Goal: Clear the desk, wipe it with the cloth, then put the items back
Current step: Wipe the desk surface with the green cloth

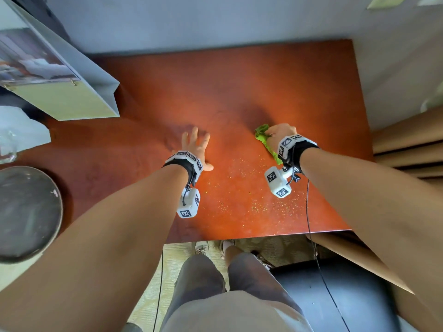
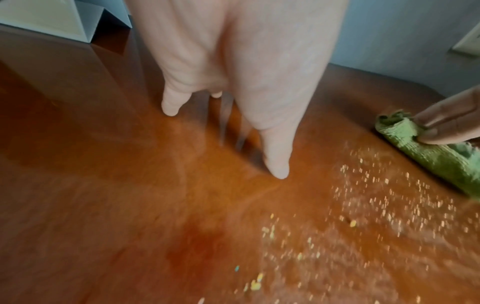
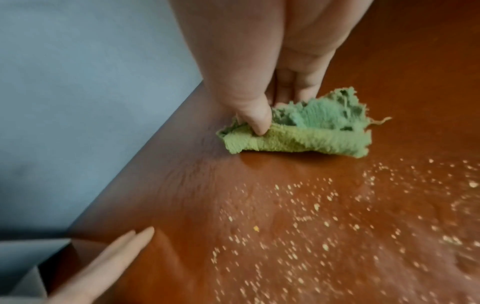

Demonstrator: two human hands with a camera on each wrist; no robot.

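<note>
I find the cloth (image 1: 265,140), green and bunched into a rough roll, lying on the desk (image 1: 239,92) right of centre, toward the near half. My right hand (image 1: 279,135) sits on top of it; in the right wrist view the thumb and fingers are curled into the folds, pinching the cloth (image 3: 298,131) against the wood, with a frayed edge sticking out beyond the fingers. The left wrist view shows the same roll (image 2: 428,148) under two fingertips of that hand.

My left hand (image 1: 195,148) is well apart from the cloth, to its left, with the fingers straight and spread and the thumb out to the side. It holds nothing. In the left wrist view the fingertips (image 2: 278,170) come down to the desk surface; I cannot tell how firmly they press.

A scatter of small pale crumbs (image 1: 254,197) covers the desk on the near side, between the two wrists and toward the front edge. They lie just beside the cloth in both wrist views (image 3: 311,236).

At the far left corner of the desk stands a pale paper bag (image 1: 69,92). A round grey metal lid or tray (image 1: 26,212) sits off the left edge, with clear plastic wrapping (image 1: 19,133) beyond it. Brown cardboard sheets (image 1: 407,140) lean at the right.
</note>
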